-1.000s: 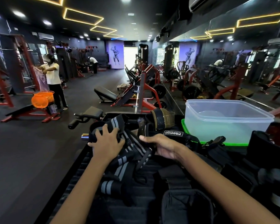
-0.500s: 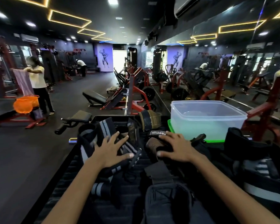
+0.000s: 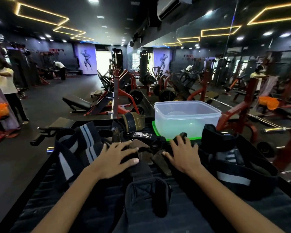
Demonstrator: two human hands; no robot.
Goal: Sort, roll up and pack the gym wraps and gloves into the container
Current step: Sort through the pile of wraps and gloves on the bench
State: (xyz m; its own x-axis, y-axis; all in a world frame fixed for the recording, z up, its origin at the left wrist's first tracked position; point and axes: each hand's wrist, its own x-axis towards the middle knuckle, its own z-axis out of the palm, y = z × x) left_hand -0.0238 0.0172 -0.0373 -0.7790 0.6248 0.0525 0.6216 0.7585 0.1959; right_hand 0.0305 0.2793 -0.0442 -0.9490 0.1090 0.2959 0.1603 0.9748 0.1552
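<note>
Two hands lie spread on a heap of dark gym gear. Left hand (image 3: 115, 158) rests flat, fingers straight, on a black strap (image 3: 141, 170) just right of the striped wraps (image 3: 84, 145), gripping nothing. Right hand (image 3: 181, 153) lies palm down, its fingertips curling over a black glove (image 3: 181, 136) at the pile's far edge, thumb near a brown glove (image 3: 160, 161). Beyond that hand, close by, stands the container (image 3: 186, 120), clear and empty, on a green lid (image 3: 158, 132). Another wrap (image 3: 232, 179) lies to the right. Everything sits on a black ribbed bench (image 3: 74, 204). Around it is a dim gym with red machines (image 3: 119, 98), a mirrored wall and a person (image 3: 6, 88) at left.
</note>
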